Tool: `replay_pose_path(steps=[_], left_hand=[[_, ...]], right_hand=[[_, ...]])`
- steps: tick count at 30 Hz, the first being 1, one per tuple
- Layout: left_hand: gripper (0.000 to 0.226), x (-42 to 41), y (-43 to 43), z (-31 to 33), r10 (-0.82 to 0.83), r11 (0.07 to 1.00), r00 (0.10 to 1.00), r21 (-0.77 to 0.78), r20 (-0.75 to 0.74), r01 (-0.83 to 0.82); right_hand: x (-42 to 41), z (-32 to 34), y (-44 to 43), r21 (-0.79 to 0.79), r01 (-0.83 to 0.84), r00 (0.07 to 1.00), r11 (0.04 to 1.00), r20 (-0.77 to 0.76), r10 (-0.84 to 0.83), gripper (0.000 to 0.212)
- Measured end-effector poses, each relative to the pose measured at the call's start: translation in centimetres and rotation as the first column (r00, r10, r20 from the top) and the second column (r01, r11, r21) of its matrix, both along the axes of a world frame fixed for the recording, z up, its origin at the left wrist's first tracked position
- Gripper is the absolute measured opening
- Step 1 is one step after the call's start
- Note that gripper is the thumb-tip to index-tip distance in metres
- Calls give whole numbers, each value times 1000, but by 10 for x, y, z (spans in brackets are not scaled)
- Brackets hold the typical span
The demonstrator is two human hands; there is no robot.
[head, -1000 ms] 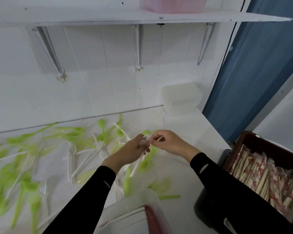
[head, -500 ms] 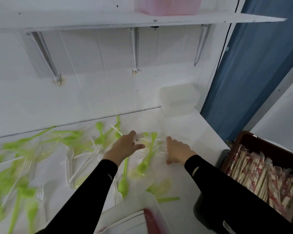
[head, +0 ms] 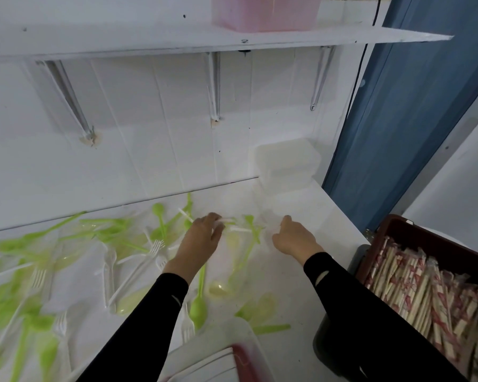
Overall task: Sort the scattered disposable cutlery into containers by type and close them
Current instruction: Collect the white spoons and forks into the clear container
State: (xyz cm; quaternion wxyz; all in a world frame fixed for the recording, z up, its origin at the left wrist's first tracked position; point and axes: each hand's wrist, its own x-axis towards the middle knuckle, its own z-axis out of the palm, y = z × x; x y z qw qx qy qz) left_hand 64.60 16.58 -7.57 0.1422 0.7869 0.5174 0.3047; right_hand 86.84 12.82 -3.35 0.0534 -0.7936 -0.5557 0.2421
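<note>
My left hand [head: 202, 244] has fingers on white cutlery [head: 239, 229] on the surface [head: 309, 210], probably bunching like pieces; grip unclear. Right hand [head: 295, 238] is curled just beside, can't tell if holding. Green spoons [head: 198, 307] lie scattered; tubs [head: 287, 161] are stacked in the far corner.

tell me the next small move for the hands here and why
Probably close the left hand on the white handles at its fingertips and lift them off the green utensil they cross. Blur hides whether it grips them. The right hand rests beside them on the counter with nothing visible in it, and white and green pieces lie mixed.
</note>
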Motion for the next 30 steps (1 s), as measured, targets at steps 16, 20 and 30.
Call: replay_pose_path(steps=[16, 20, 30], left_hand=[[37, 14, -12, 37, 308, 898, 704, -439, 640, 7], [38, 22, -15, 36, 362, 802, 613, -570, 703, 180], [26, 38, -24, 37, 272, 858, 627, -479, 730, 185]], right_hand=[[-3, 14, 3, 285, 158, 876, 945, -483, -1, 18], [-19, 25, -2, 179, 136, 571, 974, -818, 71, 18], [-34, 26, -7, -16, 58, 366, 998, -930, -36, 13]])
